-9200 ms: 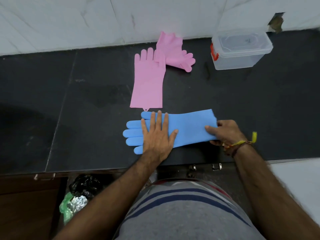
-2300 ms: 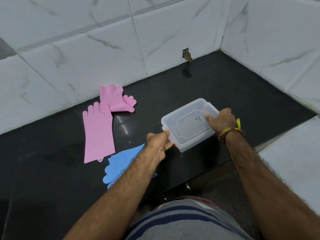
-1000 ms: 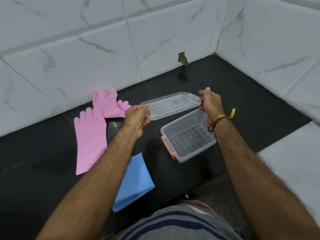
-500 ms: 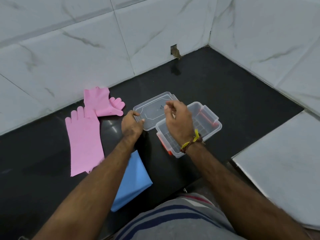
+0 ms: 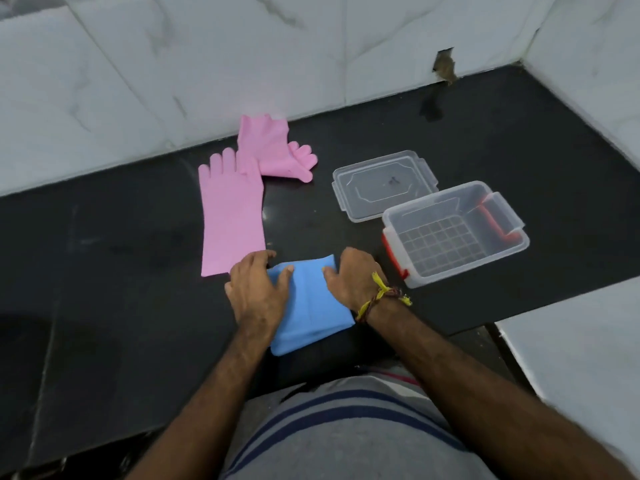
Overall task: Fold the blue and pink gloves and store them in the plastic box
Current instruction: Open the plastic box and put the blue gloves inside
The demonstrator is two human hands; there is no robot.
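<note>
The folded blue gloves [image 5: 310,306] lie as a flat bundle near the front edge of the black counter [image 5: 121,278]. My left hand [image 5: 258,287] grips the bundle's left side and my right hand [image 5: 351,277] grips its right side, thumbs on top. A flat pink glove [image 5: 230,216] lies just beyond my left hand, fingers toward the wall. A second pink glove [image 5: 273,148] lies crumpled behind it against the wall. The clear plastic box [image 5: 453,233] with red latches stands open and empty to the right, and its lid [image 5: 382,185] lies flat beside it.
White marble wall tiles [image 5: 207,64] run along the back and the right corner. A hole in the tile [image 5: 445,65] sits at the back right. A white slab [image 5: 581,358] adjoins the counter at the lower right.
Both hands left the lid, which now lies on the counter behind the box. They moved back to the folded blue gloves and took hold of them.
</note>
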